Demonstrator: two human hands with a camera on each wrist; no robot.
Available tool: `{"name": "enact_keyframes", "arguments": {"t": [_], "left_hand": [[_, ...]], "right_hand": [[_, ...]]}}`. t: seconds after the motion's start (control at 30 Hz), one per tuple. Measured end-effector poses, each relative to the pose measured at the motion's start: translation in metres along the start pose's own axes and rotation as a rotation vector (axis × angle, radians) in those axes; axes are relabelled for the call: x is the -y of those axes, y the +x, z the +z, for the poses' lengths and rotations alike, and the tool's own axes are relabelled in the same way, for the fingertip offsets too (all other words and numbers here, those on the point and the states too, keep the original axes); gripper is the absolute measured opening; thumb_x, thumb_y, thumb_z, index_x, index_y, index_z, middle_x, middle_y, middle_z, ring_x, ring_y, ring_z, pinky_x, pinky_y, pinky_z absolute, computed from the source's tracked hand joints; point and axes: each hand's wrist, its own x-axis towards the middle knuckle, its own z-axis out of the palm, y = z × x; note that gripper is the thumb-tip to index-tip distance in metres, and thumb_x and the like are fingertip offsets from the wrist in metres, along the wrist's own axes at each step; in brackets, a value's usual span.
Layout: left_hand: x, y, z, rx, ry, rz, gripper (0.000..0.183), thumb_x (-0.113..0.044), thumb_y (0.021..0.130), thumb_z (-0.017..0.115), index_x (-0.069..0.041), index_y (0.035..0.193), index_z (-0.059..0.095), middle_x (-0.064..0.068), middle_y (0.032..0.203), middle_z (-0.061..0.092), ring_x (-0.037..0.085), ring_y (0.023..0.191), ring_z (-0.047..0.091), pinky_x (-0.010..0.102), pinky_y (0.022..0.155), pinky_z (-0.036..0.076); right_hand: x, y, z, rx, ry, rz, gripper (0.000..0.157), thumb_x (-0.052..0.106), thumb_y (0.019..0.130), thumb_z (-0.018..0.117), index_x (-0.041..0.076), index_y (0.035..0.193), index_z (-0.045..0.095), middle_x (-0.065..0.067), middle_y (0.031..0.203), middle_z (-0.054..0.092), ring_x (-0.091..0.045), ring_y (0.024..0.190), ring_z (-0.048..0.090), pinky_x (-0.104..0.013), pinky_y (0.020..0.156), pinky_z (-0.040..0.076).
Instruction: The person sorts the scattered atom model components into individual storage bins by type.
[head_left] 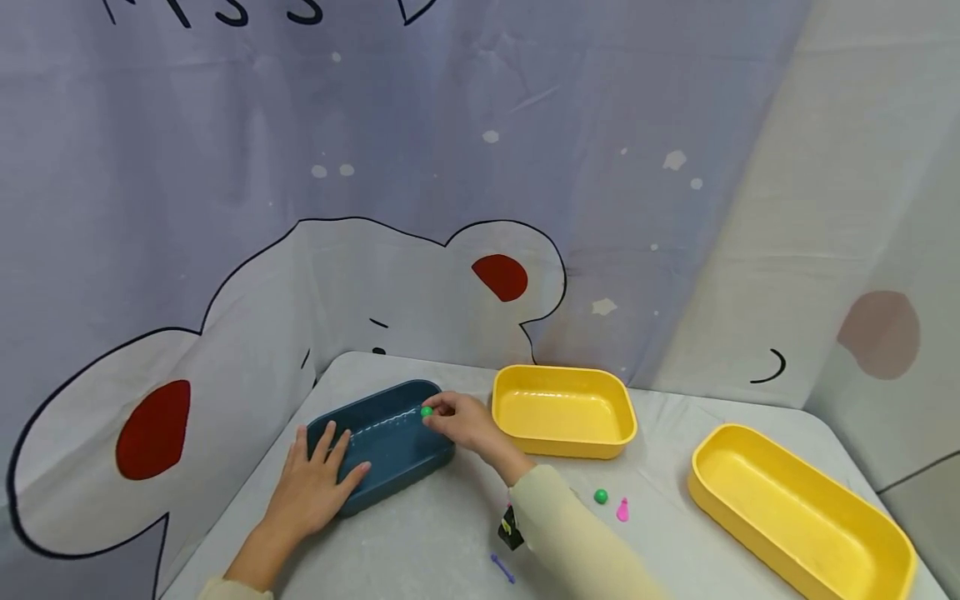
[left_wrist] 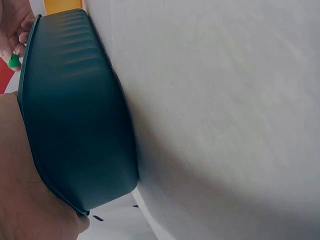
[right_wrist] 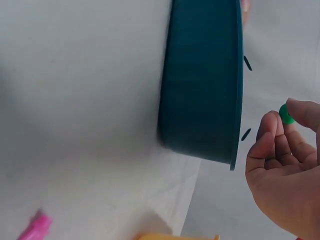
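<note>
My right hand [head_left: 467, 425] pinches a small green ball [head_left: 427, 412] between thumb and fingertips, over the right end of the dark teal tray [head_left: 390, 446]. In the right wrist view the green ball [right_wrist: 286, 114] shows between the thumb and the fingers, higher than the tray's rim. My left hand [head_left: 313, 486] rests with fingers spread on the near left rim of the tray, fingertips reaching over its inside. From the left wrist view, the tray's outer wall [left_wrist: 80, 115] fills much of the picture, with part of the left hand [left_wrist: 30, 185] along its rim.
A small yellow tray [head_left: 562, 408] stands right of the teal one, and a longer yellow tray [head_left: 795, 517] lies at the far right. Between them and my right sleeve are another green ball [head_left: 601, 497], a pink piece [head_left: 623, 510], a black piece [head_left: 511, 529] and a purple stick [head_left: 502, 568].
</note>
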Motion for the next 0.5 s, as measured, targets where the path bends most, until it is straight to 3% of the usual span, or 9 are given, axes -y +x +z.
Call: {"name": "enact_keyframes", "arguments": {"t": [0.5], "left_hand": [[-0.001,0.001,0.0,-0.006,0.014,0.002,0.079,-0.062,0.101,0.045,-0.004,0.155,0.04,0.028,0.162,0.026,0.063,0.145,0.003,0.074,0.115,0.011]], "right_hand": [[0.004,0.02,0.013,-0.031,0.116,0.059,0.02,0.021,0.094,0.073,0.015,0.114,0.072,0.003,0.091,0.065,-0.012,0.079,0.059,-0.023,0.073,0.052]]}}
